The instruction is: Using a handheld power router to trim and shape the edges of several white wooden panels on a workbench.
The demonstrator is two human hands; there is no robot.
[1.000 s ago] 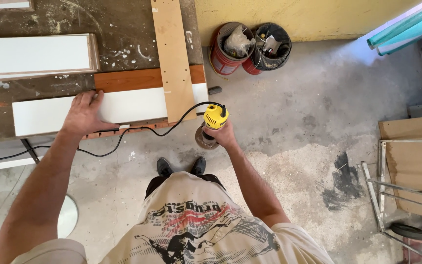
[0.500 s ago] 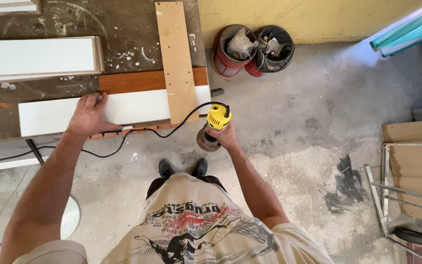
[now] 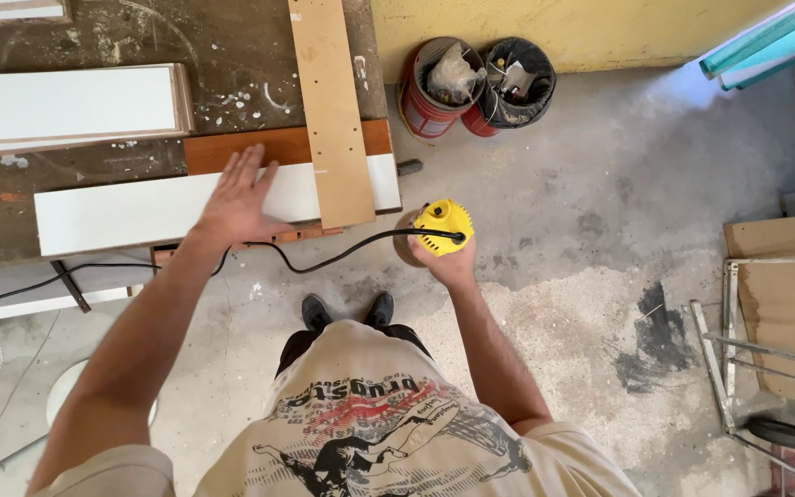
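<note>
Yellow-topped trim router [image 3: 442, 227] in my right hand [image 3: 448, 264], fingers wrapped around its body from below, tool held out in the air past the right end of the workbench [image 3: 94, 32], above the concrete floor [image 3: 600, 202]. Its black power cord [image 3: 324, 258] leaves the yellow cap, sags leftward in front of the bench edge and runs off under my left forearm toward the left of the view. My left hand [image 3: 236, 198] is spread wide, fingers fanned and holding nothing, over the long white board [image 3: 121, 213] that lies along the near edge of the bench; I cannot tell whether the palm touches it or hovers just above. Behind the white board lies a reddish-brown board [image 3: 269, 147], parallel to it. A pale plank with small drilled holes [image 3: 331, 110] lies across both, running away from me, its near end overhanging the white board just beside the router. Farther left on the dark, paint-spattered bench top, a second white panel with a raw wood edge [image 3: 66, 106]. Against the yellow wall beyond the bench end, two buckets touching: a red one [image 3: 430, 92] stuffed with scraps, a black-lined one [image 3: 512, 87] beside it. My dark shoes [image 3: 347, 311] on dusty floor directly below. At far right, stacked boards and a metal frame [image 3: 775, 322].
</note>
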